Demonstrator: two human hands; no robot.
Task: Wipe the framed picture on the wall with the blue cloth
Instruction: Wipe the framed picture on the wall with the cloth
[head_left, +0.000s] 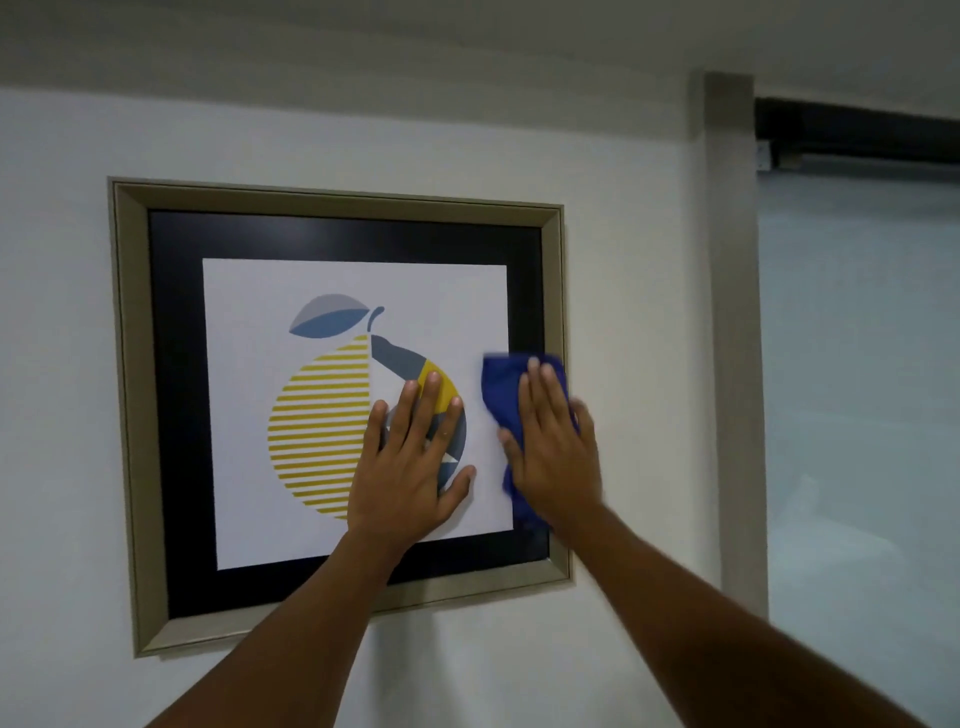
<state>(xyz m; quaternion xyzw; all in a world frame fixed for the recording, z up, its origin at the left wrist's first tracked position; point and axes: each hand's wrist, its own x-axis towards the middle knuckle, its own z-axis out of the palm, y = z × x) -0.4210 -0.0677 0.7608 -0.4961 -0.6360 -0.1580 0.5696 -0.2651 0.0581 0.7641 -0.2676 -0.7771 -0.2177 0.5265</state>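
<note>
The framed picture (332, 239) hangs on the white wall: a beige frame, a black mat, and a white print of a yellow-striped fruit with a blue leaf. My left hand (410, 457) lies flat on the glass over the fruit's right half, fingers spread, holding nothing. My right hand (553, 441) presses the blue cloth (501, 389) flat against the picture's right side, near the print's right edge and the black mat. The cloth sticks out above and below my palm; its middle is hidden under the hand.
A beige door post (732, 312) runs vertically just right of the frame. Beyond it is a frosted glass panel (857, 389) with a dark rail (857, 135) above. Bare white wall (57, 364) surrounds the frame on the left and below.
</note>
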